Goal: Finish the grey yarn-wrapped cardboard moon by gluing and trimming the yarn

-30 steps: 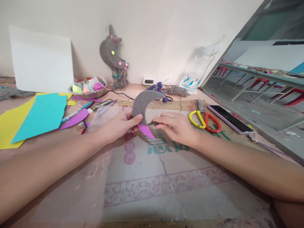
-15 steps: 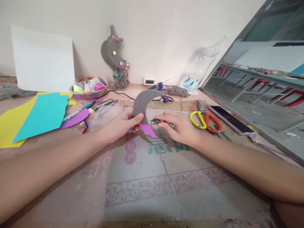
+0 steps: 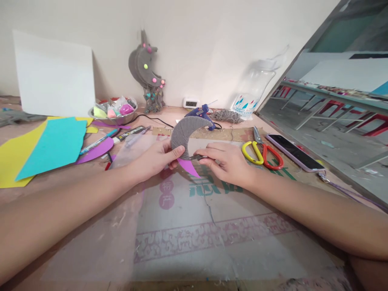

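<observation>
A purple crescent moon cutout [image 3: 188, 167] is wrapped in grey yarn [image 3: 183, 135] over most of its length; its lower tip shows bare purple. My left hand [image 3: 162, 155] pinches it on the left side, thumb in front and fingers behind. Close to the moon's inner lower edge, my right hand [image 3: 227, 161] is closed on a small dark bundle of grey yarn [image 3: 197, 157], mostly covered by the fingers. The bundle reaches the moon where the wrapping ends.
Scissors [image 3: 262, 155] and a phone [image 3: 294, 152] lie to the right. Behind are a blue glue gun [image 3: 201, 111], a yarn heap [image 3: 226, 116], a plastic jar [image 3: 247, 101] and a finished moon ornament [image 3: 145, 66]. Coloured sheets [image 3: 53, 145] and a bowl [image 3: 113, 120] sit left.
My right hand has shifted slightly left with the yarn bundle, closer to the moon. The moon has tilted very slightly; my left hand keeps its hold.
</observation>
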{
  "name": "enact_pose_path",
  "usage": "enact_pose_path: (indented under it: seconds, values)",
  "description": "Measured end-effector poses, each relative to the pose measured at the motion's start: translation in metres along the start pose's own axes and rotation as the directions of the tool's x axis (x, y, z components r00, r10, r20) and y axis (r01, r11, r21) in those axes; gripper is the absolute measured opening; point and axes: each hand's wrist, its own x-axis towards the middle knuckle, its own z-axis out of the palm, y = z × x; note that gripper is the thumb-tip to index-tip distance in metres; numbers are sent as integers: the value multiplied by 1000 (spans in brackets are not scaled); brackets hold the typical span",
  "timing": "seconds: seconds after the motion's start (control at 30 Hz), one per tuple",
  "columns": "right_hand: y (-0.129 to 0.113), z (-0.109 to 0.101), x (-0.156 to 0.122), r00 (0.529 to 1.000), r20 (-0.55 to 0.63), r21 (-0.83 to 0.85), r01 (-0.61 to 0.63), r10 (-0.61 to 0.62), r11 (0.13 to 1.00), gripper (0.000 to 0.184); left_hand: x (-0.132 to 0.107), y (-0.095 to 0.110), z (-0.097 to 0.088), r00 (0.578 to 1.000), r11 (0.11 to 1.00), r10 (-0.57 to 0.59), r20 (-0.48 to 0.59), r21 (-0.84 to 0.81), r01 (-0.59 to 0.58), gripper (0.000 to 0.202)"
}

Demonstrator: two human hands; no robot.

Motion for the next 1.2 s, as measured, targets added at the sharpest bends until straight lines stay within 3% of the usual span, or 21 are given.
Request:
enact_pose_path:
  seconds: [0.4,0.63,0.9,1.2]
  values:
    - [0,-1,0,999,8,-80,54,-53,995,26,2,0,-1,1000,1000,15,0,18,-15,26]
    - [1,0,-1,996,-72,-13,-46,45,999,25,0,0,1,1000,1000,17,-4,23,-17,29]
    - [-1,0,0,1000,-22,-29,14,-14,999,26,2,0,-1,999,998,37,-3,58,-37,30]
    - [0,-1,0,1000,3,-49,-18,18,999,27,0,-1,-1,1000,997,14,-7,73,-13,30]
